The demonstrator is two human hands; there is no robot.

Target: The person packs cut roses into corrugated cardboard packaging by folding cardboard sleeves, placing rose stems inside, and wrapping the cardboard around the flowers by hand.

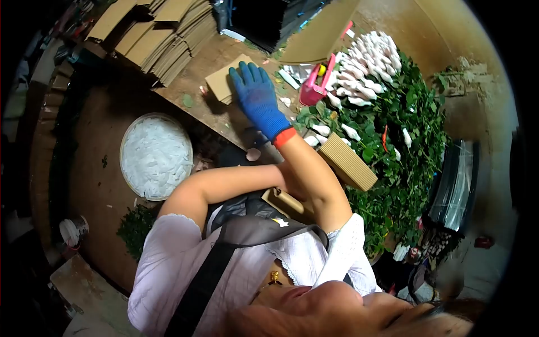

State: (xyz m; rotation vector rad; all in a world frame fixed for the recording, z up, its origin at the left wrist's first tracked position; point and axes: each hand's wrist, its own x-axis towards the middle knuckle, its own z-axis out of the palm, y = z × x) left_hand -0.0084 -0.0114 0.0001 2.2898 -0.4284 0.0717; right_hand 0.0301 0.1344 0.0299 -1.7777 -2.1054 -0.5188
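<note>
My right hand [255, 95], in a blue knitted glove with a red-orange cuff, lies with its fingers stretched out on a flat piece of tan cardboard [220, 83] on the wooden table. My left forearm crosses beneath my right forearm, which hides the left hand and whatever it may hold. Close to this crossing, a corrugated cardboard piece [348, 162] shows to the right, over green leaves. A folded brown cardboard piece [289, 203] is just below the crossing.
Stacked cardboard sheets [168, 39] stand at the upper left. A pink tool [315, 87] lies near white-wrapped flower buds [368, 64] with leafy stems [393, 168]. A round tub of white strips [156, 157] is on the left. Plastic-wrapped material [457, 185] is at the right.
</note>
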